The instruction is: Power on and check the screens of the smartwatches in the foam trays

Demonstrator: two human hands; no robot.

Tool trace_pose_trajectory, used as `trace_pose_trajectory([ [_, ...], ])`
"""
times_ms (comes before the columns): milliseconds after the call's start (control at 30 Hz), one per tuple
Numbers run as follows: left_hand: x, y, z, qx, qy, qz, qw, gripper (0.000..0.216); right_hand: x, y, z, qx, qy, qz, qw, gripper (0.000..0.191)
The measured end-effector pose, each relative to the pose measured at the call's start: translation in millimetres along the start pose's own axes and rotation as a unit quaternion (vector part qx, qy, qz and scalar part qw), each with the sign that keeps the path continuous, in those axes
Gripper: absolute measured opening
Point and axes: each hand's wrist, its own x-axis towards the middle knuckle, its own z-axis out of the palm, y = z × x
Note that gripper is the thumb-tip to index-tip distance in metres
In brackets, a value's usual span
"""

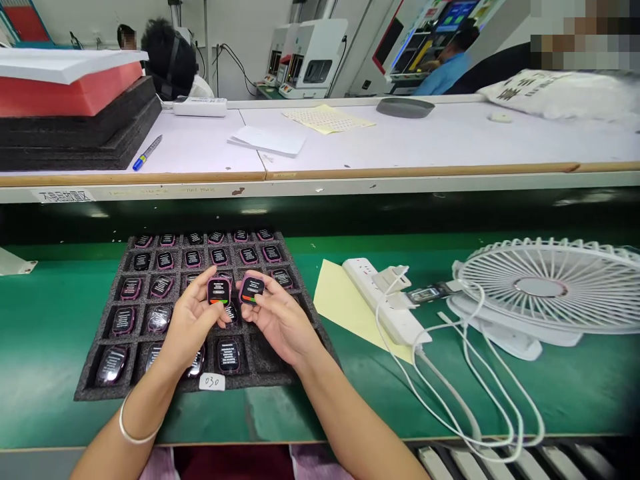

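Observation:
My left hand (197, 313) is closed on a smartwatch (219, 291) without a strap, its thumb at the lower edge of the lit screen. Beside it, my right hand (275, 310) grips a second smartwatch (251, 290), the thumb at its lower right. Both screens show white text with an orange and green band at the bottom. The two watches are held apart over a dark grey foam tray (193, 390), where several more watch bodies (229, 355) sit in square compartments with text on their screens. My hands hide part of the tray's middle. A label (212, 381) reading "030" is on its front edge.
To the right, a white power strip (363, 277) lies on yellow paper (333, 290), near a white fan (540, 287) and looped white cables (500, 407). Stacked foam (75, 143) and a pen (147, 153) are on the raised shelf (440, 143). Other people are behind it.

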Motion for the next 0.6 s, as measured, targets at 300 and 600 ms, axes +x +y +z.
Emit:
trace_pose_trajectory([
  [300, -2.3, -2.4, 1.4, 0.011, -0.008, 0.013, 1.000, 0.069, 1.0, 5.7, 0.5, -0.045, 0.003, -0.033, 0.998, 0.049],
  [600, -2.8, -2.8, 1.5, 0.022, -0.002, 0.027, 0.999, 0.066, 0.2, 10.1, -0.6, -0.072, -0.011, -0.066, 0.995, 0.051],
])
